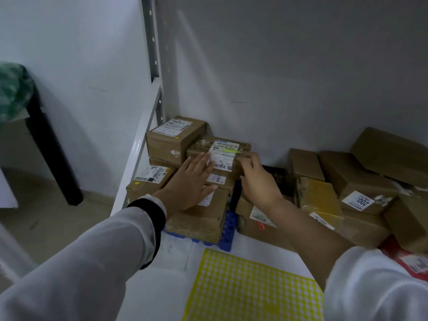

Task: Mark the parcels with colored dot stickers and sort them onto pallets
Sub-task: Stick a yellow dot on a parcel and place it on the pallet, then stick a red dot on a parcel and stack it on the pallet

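Note:
A flat brown parcel (199, 145) with a white shipping label lies on top of a stack of cardboard parcels (196, 218) on a blue pallet (228, 235). My left hand (192, 181) lies flat with straight fingers against the parcel's left end. My right hand (257, 179) curls its fingers over the parcel's right end. A parcel (148, 179) at the stack's left bears a small yellow dot sticker. The yellow sticker sheet (250, 288), most of its dots peeled away, lies in front of me on a white surface.
A grey metal rack upright (154, 54) and white shelf edge (136, 154) stand left of the stack. More cardboard parcels (361, 181) are heaped at the right against the wall. A black table leg (53, 154) stands at the far left.

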